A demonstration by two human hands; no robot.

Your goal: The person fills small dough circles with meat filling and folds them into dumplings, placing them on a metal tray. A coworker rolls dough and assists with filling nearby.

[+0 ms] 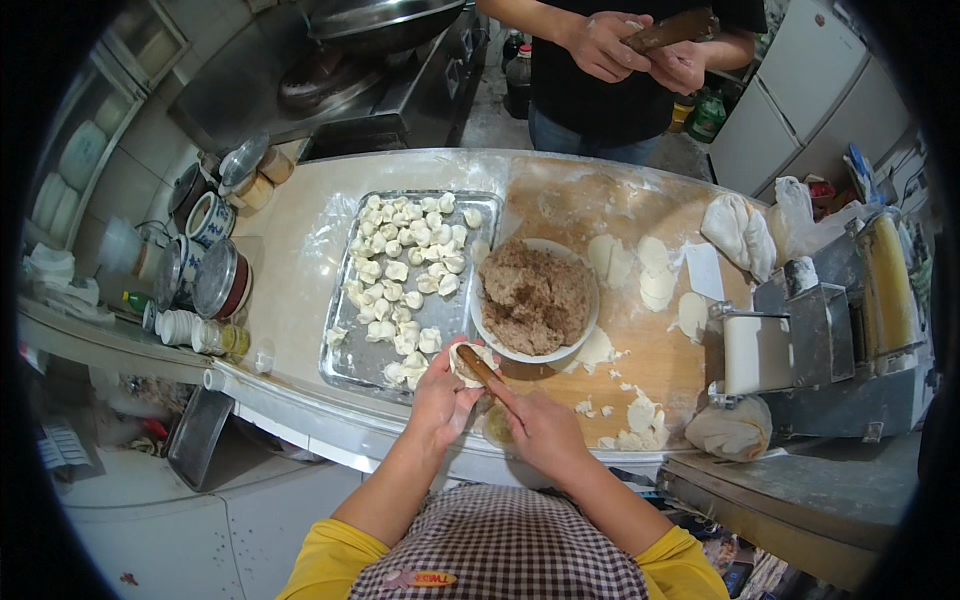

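My left hand cups a round dough wrapper near the counter's front edge, its fingers curled under it. In my right hand is a flat wooden spatula, its tip pressed onto the wrapper. Whether filling lies under the tip, I cannot tell. Just beyond my hands stands a white bowl heaped with minced meat filling. To its left, many small folded dumplings sit on a metal tray. A small dish of yellowish liquid is partly hidden between my hands.
Loose wrappers and dough scraps lie right of the bowl. A metal dough roller machine stands at the right edge, bagged dough behind it. Jars and pots line the left. Across the counter, a person's hands hold a brown wooden piece.
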